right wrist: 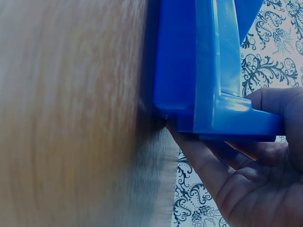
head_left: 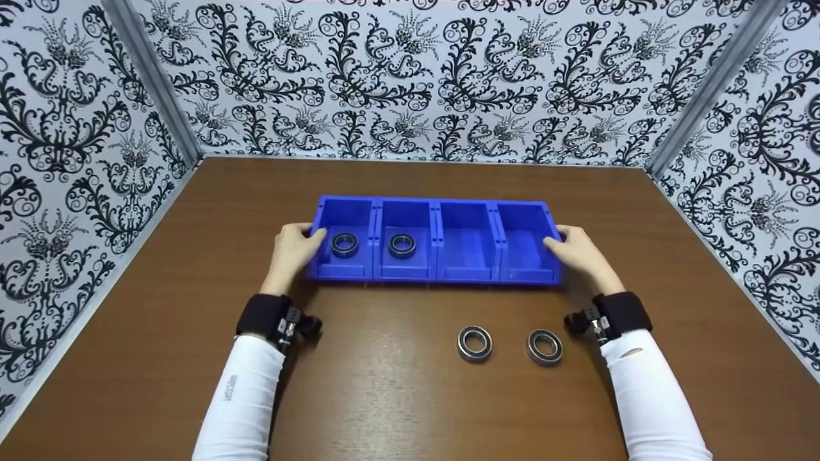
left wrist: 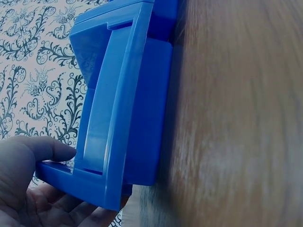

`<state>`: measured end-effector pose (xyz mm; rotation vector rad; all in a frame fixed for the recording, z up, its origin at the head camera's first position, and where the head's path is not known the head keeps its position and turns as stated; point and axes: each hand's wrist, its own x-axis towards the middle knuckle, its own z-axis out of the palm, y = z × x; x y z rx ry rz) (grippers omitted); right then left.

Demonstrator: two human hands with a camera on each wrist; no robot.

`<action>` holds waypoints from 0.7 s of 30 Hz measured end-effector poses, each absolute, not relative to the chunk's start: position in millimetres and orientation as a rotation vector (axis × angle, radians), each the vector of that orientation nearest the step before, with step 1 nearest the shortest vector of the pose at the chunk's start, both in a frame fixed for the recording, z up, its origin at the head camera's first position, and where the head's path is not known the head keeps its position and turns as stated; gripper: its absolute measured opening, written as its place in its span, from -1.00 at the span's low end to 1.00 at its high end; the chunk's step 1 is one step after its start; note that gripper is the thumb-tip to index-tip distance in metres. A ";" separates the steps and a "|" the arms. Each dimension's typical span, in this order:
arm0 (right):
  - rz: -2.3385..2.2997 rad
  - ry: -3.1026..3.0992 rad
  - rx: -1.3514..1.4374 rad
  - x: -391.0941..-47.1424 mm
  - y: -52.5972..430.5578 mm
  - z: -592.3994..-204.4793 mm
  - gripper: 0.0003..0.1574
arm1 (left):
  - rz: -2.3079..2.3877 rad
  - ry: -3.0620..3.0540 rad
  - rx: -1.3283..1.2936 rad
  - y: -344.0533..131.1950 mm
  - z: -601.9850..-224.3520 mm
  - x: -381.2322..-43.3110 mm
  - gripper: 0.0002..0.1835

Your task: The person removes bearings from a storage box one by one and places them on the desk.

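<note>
A long blue bin row with several side-by-side compartments lies across the middle of the table. My left hand grips its left end wall, thumb over the rim and fingers beneath the outer edge, as the left wrist view shows. At the opposite end my right hand holds the right wall the same way, thumb inside. One ball bearing lies in the leftmost compartment, and another bearing in the one beside it. The two compartments on the right hold nothing.
Two more bearings lie on the brown table in front of the bin: one bearing right of centre, the other bearing near my right wrist. Patterned panels with metal posts enclose the back and sides.
</note>
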<state>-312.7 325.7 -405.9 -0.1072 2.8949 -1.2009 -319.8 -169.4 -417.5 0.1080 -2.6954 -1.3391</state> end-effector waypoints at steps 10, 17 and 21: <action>-1.199 2.897 -0.117 -313.6 327.1 -406.0 -0.45 | -1.289 -2.723 0.132 -167.9 -417.8 -319.0 -0.59; -1.200 2.889 -0.103 -313.0 325.7 -405.6 -0.44 | -1.288 -2.746 0.136 -166.4 -414.9 -316.7 -0.58; -1.191 2.892 -0.109 -312.7 325.1 -404.6 -0.44 | -1.266 -2.770 0.128 -165.7 -412.1 -315.2 -0.57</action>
